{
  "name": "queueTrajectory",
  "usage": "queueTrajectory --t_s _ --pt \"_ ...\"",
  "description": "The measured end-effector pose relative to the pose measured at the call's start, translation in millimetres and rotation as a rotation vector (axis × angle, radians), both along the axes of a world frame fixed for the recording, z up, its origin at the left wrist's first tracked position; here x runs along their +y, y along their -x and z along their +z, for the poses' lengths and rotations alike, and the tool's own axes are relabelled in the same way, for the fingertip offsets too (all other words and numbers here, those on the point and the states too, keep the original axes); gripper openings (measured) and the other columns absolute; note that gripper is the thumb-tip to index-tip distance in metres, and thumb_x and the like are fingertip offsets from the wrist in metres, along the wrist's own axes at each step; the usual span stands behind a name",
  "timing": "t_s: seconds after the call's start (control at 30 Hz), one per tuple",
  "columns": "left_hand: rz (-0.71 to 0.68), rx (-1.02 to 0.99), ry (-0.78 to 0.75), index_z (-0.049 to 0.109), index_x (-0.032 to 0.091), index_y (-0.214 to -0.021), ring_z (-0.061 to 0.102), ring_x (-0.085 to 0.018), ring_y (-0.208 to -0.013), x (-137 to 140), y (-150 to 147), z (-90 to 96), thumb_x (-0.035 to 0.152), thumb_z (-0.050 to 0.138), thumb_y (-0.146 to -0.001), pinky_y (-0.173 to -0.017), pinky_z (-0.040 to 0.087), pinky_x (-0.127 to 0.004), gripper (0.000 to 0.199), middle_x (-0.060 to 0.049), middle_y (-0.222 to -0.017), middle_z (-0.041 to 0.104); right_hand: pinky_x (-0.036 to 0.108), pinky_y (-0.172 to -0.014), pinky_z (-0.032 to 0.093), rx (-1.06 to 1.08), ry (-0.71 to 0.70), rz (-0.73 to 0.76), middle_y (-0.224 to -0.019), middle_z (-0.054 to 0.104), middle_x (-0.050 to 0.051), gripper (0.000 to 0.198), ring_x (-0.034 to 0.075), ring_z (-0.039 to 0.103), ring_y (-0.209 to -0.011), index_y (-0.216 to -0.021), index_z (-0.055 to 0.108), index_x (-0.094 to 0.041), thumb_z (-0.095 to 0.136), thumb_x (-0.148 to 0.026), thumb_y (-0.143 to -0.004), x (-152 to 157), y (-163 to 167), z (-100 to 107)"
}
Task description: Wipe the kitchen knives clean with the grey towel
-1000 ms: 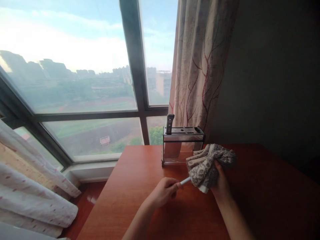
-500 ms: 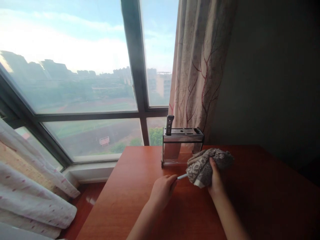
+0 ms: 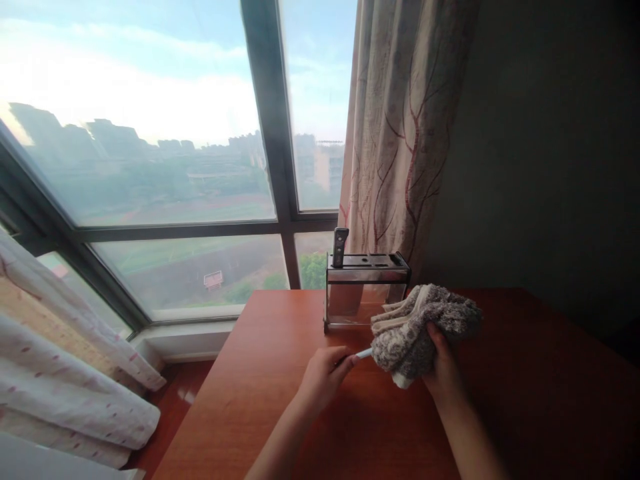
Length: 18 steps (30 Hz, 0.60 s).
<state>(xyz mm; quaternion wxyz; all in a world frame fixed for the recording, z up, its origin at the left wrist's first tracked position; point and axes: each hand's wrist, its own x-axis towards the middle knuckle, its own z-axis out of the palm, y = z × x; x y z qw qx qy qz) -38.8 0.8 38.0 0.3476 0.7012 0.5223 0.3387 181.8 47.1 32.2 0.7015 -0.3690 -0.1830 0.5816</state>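
My left hand is closed on one end of a thin, pale blue tool. The tool's other end disappears into a bunched grey-and-white towel, so its kind is hidden. My right hand grips the towel around that end, thumb on top. Both hands are above the table. Just behind them stands a knife rack with a slotted metal top and clear sides. One knife is upright in its left slot, dark handle showing.
The reddish-brown wooden table extends under my hands, its left edge running toward the window. Behind the rack hangs a patterned curtain. Another curtain is at lower left, and a dark wall at right.
My right hand and the towel have shifted slightly to the right and turned, showing different folds. My left hand keeps its hold on the tool in nearly the same place.
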Motion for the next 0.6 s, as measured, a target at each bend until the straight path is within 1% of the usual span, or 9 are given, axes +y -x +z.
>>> queueTrajectory --t_s 0.07,0.1,0.13,0.17,0.27,0.37,0.43,0.5,0.6 --pt "-0.112 -0.163 0.233 0.063 0.013 -0.073 0.031 -0.009 -0.050 1 1 -2.3 0.057 0.047 -0.084 -0.047 0.023 -0.022 0.049 0.005 -0.054 0.038 0.042 -0.091 0.052 0.050 -0.003 0.057 -0.102 0.073 0.001 0.055 0.025 0.067 -0.099 -0.118 0.061 -0.025 0.073 -0.041 -0.067 -3 -2 0" --pt "-0.154 -0.215 0.317 0.063 0.012 -0.073 0.028 -0.009 -0.049 2 1 -3.0 0.059 0.048 -0.083 -0.046 0.021 -0.022 0.050 0.006 -0.053 0.036 0.044 -0.092 0.052 0.071 -0.007 0.088 -0.101 0.074 0.001 0.055 0.026 0.067 -0.098 -0.117 0.062 -0.025 0.073 -0.044 -0.066 -4 -3 0" --pt "-0.175 -0.240 0.357 0.063 0.012 -0.074 0.027 -0.008 -0.049 2 2 -3.1 0.060 0.049 -0.082 -0.046 0.020 -0.022 0.050 0.006 -0.053 0.035 0.045 -0.092 0.051 0.085 -0.008 0.115 -0.101 0.074 0.002 0.055 0.027 0.067 -0.099 -0.117 0.062 -0.025 0.072 -0.046 -0.067 -5 -3 0" --pt "-0.176 -0.236 0.353 0.063 0.012 -0.074 0.028 -0.008 -0.049 2 2 -2.9 0.059 0.049 -0.082 -0.046 0.021 -0.022 0.050 0.006 -0.053 0.036 0.046 -0.093 0.050 0.090 -0.005 0.134 -0.102 0.074 0.002 0.055 0.027 0.066 -0.100 -0.117 0.062 -0.025 0.072 -0.048 -0.067 -5 -3 0" --pt "-0.084 -0.105 0.198 0.064 0.013 -0.072 0.034 -0.010 -0.054 2 2 -1.2 0.054 0.050 -0.083 -0.049 0.024 -0.022 0.045 0.004 -0.056 0.041 0.042 -0.094 0.051 0.050 0.052 0.117 -0.107 0.072 0.000 0.053 0.025 0.065 -0.104 -0.115 0.062 -0.026 0.071 -0.050 -0.069 0 -1 -1" --pt "0.054 0.043 0.028 0.062 0.015 -0.069 0.040 -0.012 -0.058 3 1 0.6 0.048 0.054 -0.082 -0.052 0.028 -0.022 0.036 0.002 -0.059 0.049 0.035 -0.092 0.052 -0.031 0.106 0.024 -0.113 0.070 -0.002 0.051 0.022 0.062 -0.109 -0.115 0.062 -0.027 0.072 -0.048 -0.070 8 3 -4" --pt "0.119 0.083 -0.061 0.061 0.017 -0.070 0.045 -0.013 -0.061 3 1 1.7 0.044 0.056 -0.082 -0.054 0.031 -0.023 0.029 0.001 -0.064 0.055 0.032 -0.090 0.053 -0.059 0.104 -0.027 -0.117 0.068 -0.003 0.052 0.021 0.060 -0.112 -0.118 0.061 -0.029 0.071 -0.048 -0.071 12 4 -6" --pt "0.149 0.097 -0.121 0.062 0.019 -0.072 0.049 -0.015 -0.063 3 2 3.2 0.040 0.056 -0.082 -0.057 0.033 -0.023 0.025 -0.001 -0.067 0.060 0.031 -0.090 0.054 -0.062 0.081 -0.041 -0.120 0.067 -0.003 0.054 0.020 0.060 -0.114 -0.121 0.059 -0.029 0.071 -0.049 -0.072 14 4 -7" --pt "0.166 0.119 -0.156 0.061 0.019 -0.070 0.051 -0.015 -0.063 1 3 5.9 0.040 0.054 -0.084 -0.057 0.033 -0.023 0.025 -0.001 -0.067 0.061 0.033 -0.093 0.052 -0.036 0.060 -0.014 -0.123 0.065 -0.001 0.056 0.020 0.058 -0.115 -0.122 0.058 -0.027 0.070 -0.050 -0.072 13 -1 -7"
